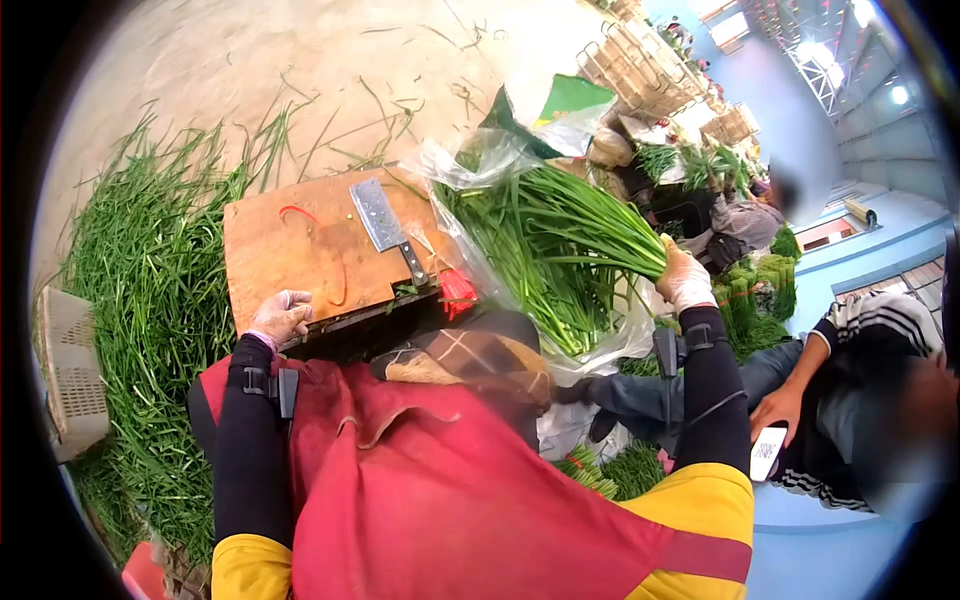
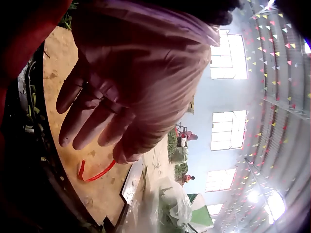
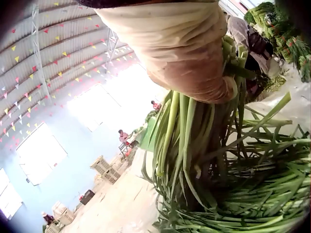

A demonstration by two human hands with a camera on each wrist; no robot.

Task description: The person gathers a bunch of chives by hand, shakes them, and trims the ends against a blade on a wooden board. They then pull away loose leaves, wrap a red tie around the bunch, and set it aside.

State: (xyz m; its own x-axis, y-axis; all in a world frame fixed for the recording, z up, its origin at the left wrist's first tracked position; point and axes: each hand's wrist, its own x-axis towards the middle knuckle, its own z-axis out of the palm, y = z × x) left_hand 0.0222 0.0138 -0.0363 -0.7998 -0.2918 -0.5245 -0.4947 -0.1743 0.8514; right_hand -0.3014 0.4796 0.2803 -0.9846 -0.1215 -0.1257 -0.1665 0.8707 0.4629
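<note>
My gloved right hand (image 1: 686, 278) grips the stalk ends of a bunch of long green leaves (image 1: 590, 222) above a plastic-lined pile of the same greens (image 1: 500, 250). In the right wrist view the fingers of that hand (image 3: 194, 73) curl round the stalks, and the leaves (image 3: 187, 141) hang below. My gloved left hand (image 1: 282, 318) is at the near left edge of the wooden board (image 1: 290, 245), holding nothing; in the left wrist view this hand (image 2: 131, 82) has loosely bent fingers. On the board lie a cleaver (image 1: 376, 215) and a red strip (image 1: 343, 285).
Loose greens (image 1: 160, 300) cover the floor at the left, beside a plastic crate (image 1: 75, 370). Red ties (image 1: 458, 292) hang at the board's right corner. A seated person with a phone (image 1: 767, 453) is at the right. Stacked baskets (image 1: 640, 70) stand farther back.
</note>
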